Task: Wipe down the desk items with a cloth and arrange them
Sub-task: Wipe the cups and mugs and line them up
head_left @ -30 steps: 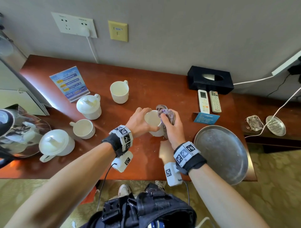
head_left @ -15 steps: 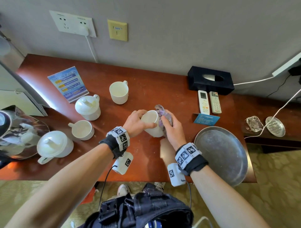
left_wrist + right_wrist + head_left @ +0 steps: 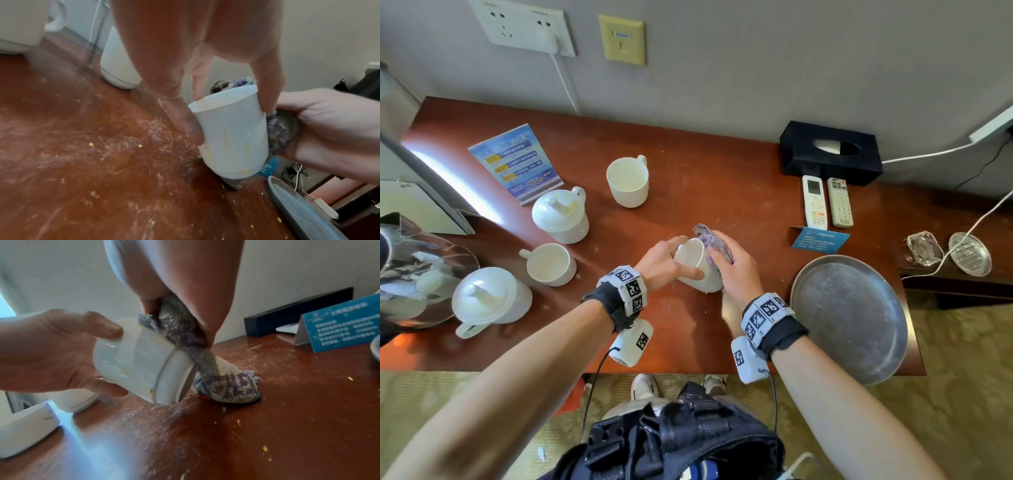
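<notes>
While the left hand [image 3: 666, 263] grips a stained cup [image 3: 697, 265], right-hand fingers [image 3: 726, 245] pinch the cloth [image 3: 710, 240] against it; four cups on the counter [image 3: 722, 192] at left await wiping.

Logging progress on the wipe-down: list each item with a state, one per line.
Held cup: tilted, off the desk, yellow specks on it.
Cloth: pressed to the cup's side.
Left hand: grips the cup.
Right hand: holds the cloth.
Lidded mugs: lids on.
Open mugs: upright.
Metal tray: holds nothing.
Desk: dusty, crumbed.
</notes>
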